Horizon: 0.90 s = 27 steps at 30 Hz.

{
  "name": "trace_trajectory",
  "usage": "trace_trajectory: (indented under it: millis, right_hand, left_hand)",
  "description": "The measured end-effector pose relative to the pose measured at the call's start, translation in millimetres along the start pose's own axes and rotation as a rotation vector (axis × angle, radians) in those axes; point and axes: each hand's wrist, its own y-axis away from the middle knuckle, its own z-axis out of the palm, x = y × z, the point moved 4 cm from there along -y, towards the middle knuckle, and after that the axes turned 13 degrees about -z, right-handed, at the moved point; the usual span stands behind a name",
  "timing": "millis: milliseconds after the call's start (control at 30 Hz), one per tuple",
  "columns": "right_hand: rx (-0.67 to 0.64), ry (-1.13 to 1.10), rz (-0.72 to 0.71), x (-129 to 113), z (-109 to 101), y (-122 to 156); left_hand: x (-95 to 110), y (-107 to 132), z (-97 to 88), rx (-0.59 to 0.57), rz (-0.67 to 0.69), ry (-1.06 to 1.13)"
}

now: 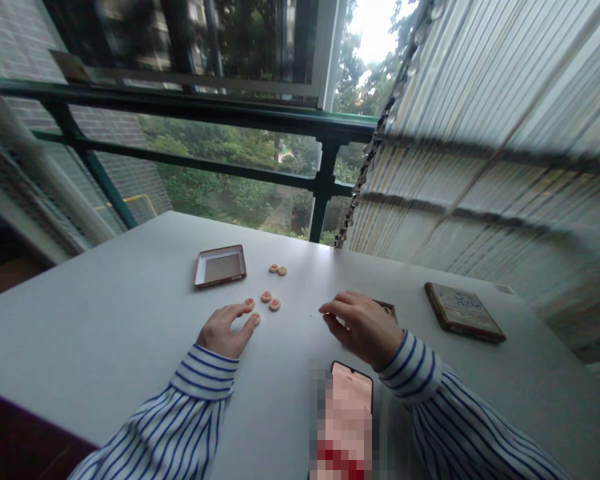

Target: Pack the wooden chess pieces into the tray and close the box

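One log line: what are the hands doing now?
left hand: fingertips touching round pieces | right hand: curled, by small box | phone: flat on table

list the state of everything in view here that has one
left hand, open, fingertip on a xiangqi piece
right hand, loosely curled, contents hidden
loose xiangqi pieces, lying flat
box tray, open side up, empty
printed box, lying flat, printed face up
phone, screen lit
blind, lowered on the right
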Motion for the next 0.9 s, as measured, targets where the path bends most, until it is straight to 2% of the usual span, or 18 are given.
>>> trace_trajectory:
  millis: [233, 533, 733, 900]
  right_hand:
    - [-0.079, 0.008, -0.042, -13.1, 12.0, -19.4]
    - [-0.223, 0.008, -0.072, -27.8, 42.4, -39.7]
    - [-0.247, -0.019, -0.065, -29.0, 60.0, -42.1]
    - [-0.26, -0.033, -0.078, -28.6, 65.5, -40.4]
  left_hand:
    - [-6.5, 5.7, 10.0, -0.009, 0.041, -0.114]
    - [-13.0, 9.9, 15.7, -0.073, -0.012, -0.196]
    - [-19.9, 12.4, 21.1, -0.122, -0.062, -0.241]
    - [-18.0, 11.6, 21.2, -0.098, -0.032, -0.238]
